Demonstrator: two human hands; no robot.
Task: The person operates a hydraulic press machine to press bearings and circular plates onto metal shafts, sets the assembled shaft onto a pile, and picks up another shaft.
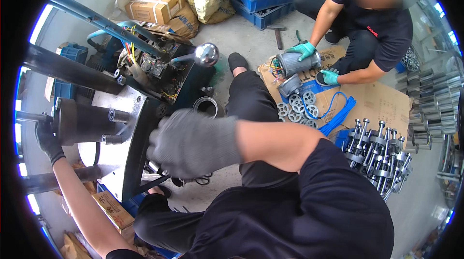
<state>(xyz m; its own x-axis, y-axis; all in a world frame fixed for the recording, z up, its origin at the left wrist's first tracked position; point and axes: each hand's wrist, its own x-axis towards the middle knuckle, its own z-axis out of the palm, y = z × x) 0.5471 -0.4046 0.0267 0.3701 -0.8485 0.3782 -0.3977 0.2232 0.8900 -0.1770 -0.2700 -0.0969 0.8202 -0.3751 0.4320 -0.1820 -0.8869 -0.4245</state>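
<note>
My left hand (47, 142), in a dark grey glove, reaches to the far left of a machine. Its fingers close round a slim metal rod (32, 116) beside a thick dark cylinder (79, 121). In front of my body, my right hand (193, 145), gloved alike, is smeared by motion, and its fingers cannot be made out. It hovers by the edge of the machine's pale metal plate (113, 165). Two short steel sleeves (118, 115) sit beside the dark cylinder. Past my right hand lies an open metal ring-shaped housing (206, 106), partly covered.
A lever with a shiny ball (207, 55) juts out above exposed wiring (133, 49). At the right, a crouching co-worker in green gloves holds a motor housing (298, 63) over cardboard (382, 104). Several rotor shafts (377, 152) stand nearby; blue crates (263, 3) are stacked behind.
</note>
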